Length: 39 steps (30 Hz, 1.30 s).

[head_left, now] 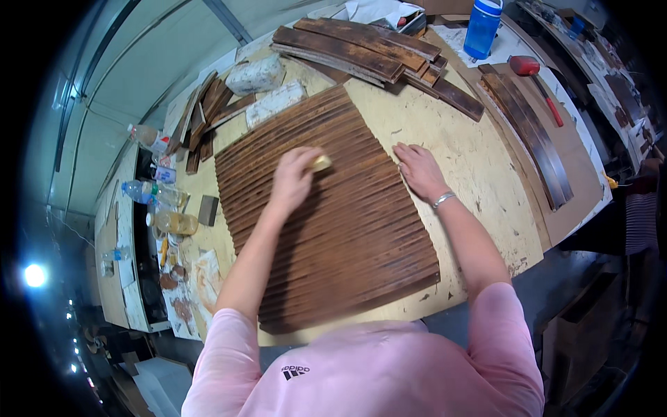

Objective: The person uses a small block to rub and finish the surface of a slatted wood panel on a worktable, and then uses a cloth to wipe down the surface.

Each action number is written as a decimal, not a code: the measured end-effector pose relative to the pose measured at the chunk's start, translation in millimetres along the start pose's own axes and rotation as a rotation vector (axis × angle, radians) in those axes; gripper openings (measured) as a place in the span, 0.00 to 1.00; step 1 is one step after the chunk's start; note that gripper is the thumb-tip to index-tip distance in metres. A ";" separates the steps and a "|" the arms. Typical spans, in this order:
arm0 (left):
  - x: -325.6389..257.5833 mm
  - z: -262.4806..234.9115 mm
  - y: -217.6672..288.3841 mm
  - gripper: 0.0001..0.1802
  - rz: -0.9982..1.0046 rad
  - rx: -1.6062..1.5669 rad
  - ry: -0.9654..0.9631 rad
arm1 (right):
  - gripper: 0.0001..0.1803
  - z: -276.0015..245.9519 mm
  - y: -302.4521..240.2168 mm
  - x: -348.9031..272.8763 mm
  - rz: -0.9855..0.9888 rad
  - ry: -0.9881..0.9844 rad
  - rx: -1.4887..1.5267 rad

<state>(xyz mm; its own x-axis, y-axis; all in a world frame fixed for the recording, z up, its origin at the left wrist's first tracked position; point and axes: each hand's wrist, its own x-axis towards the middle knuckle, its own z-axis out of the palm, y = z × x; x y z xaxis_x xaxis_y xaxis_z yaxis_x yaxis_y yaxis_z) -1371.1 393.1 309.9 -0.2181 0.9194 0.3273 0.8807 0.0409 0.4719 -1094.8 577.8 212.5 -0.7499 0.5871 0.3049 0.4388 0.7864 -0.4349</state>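
Note:
A wide, brown-stained wooden panel with a ribbed surface of parallel slats lies flat on the pale plywood tabletop. My left hand is closed around a small pale yellow pad and presses it to the slats in the panel's upper middle. Whether the pad is sponge or folded cloth I cannot tell. My right hand lies with fingers stretched out at the panel's right edge, resting on the plywood and touching the edge.
Dark wooden boards are piled at the back, beside white wrapped bundles. Shorter offcuts and bottles stand left. A red-headed mallet, a blue bottle and long dark strips are on the right.

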 end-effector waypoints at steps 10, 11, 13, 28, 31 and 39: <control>129.8 94.6 26.2 0.25 0.166 0.002 -0.134 | 0.24 23.5 1.9 11.6 0.059 -0.026 -0.053; 127.4 94.2 21.2 0.25 0.150 -0.015 -0.146 | 0.24 23.3 1.6 10.9 0.059 -0.028 -0.060; 115.0 81.3 7.3 0.26 0.146 0.022 -0.130 | 0.24 21.6 2.5 12.2 0.063 -0.032 -0.063; -152.5 -162.2 -197.7 0.30 -0.629 0.628 0.060 | 0.24 29.1 -0.7 16.1 0.087 -0.033 -0.049; -65.3 -109.9 -155.3 0.28 -0.433 0.347 0.142 | 0.24 27.4 3.9 12.0 0.108 -0.038 -0.052; 144.8 81.0 -6.6 0.22 0.157 0.018 0.006 | 0.25 20.7 0.4 14.9 0.055 0.006 -0.068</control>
<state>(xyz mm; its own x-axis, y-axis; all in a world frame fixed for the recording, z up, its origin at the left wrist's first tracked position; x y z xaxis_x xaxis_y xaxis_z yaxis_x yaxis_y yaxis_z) -1374.4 557.7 287.9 -0.0795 0.9128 0.4005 0.9114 -0.0961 0.4000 -1116.1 583.0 199.3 -0.7210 0.6308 0.2868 0.5121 0.7639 -0.3927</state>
